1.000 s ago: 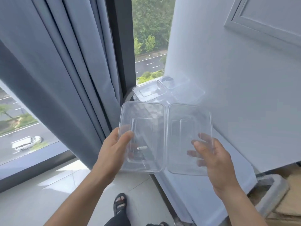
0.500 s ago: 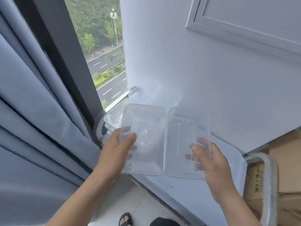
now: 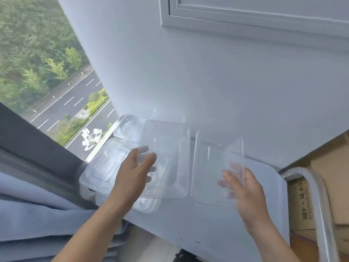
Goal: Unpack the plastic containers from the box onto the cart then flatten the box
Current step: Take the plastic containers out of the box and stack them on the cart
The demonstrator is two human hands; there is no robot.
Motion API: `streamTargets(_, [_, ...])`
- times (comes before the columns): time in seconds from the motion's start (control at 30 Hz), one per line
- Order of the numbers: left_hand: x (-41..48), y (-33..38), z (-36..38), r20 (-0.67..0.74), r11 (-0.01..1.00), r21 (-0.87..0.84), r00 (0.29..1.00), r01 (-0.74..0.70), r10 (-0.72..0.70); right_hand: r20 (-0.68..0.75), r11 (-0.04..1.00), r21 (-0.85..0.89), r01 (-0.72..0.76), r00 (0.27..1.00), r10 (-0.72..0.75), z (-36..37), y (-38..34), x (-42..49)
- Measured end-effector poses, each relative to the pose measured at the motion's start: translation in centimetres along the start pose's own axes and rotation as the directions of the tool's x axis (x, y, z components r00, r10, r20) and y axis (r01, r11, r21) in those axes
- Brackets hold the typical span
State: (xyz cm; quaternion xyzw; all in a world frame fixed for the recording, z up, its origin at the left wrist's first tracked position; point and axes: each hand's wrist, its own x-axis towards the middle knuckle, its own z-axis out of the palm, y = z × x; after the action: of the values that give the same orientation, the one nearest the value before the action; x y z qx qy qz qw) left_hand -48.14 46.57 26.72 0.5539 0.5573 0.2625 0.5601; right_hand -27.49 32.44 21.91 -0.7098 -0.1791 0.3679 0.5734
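**Two containers parting over the cart**

The left hand [image 3: 132, 176] is gripping the near edge of a clear plastic container [image 3: 170, 140], thumb on top and fingers showing through from beneath. The right hand [image 3: 243, 190] is pinching a second clear container [image 3: 219, 154] the same way at its near corner. Both hands are clamped on their own piece and holding it in the air, tilted toward the person.

A second ago the two pieces were sitting edge to edge between the hands. Now a plain gap is showing between them, so the hands are drawing apart. The pair is also hanging over the white cart [image 3: 217, 229] rather than out in front of the curtain [image 3: 37, 214].

Under and beyond the left piece, two earlier containers [image 3: 105, 163] are lying on the cart's far end, by the window [image 3: 47, 72] and the wall [image 3: 207, 72]. The cart's metal handle [image 3: 319, 201] is curving up on the right, with the cardboard box [image 3: 332, 167] behind it.

The parting suggests each piece is heading for its own spot on the cart. Unpacking is therefore looking partly done. Whether more containers are waiting in the box cannot be told, as its inside is not showing. Flattening is not yet begun.
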Motion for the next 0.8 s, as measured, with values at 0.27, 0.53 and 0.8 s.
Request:
streamTargets(0.27, [4.9, 0.4, 1.4, -0.081, 0.999, -0.017, 0.995, 0.051, -0.052, 0.01, 0.996, -0.041, -0.084, 0.996, 0.085, 1.7, 1.7, 5.7])
streamTargets(0.53, [9.8, 0.5, 1.6, -0.075, 0.997, -0.013, 0.994, 0.078, -0.079, -0.025, 0.966, -0.164, -0.201, 0.98, 0.199, 4.8, 5.9, 11.3])
streamTargets(0.8, [13.4, 0.4, 0.8, -0.029, 0.997, -0.018, 0.997, 0.073, -0.073, -0.058, 0.926, -0.23, -0.299, 0.954, 0.294, 8.3, 9.9, 14.8])
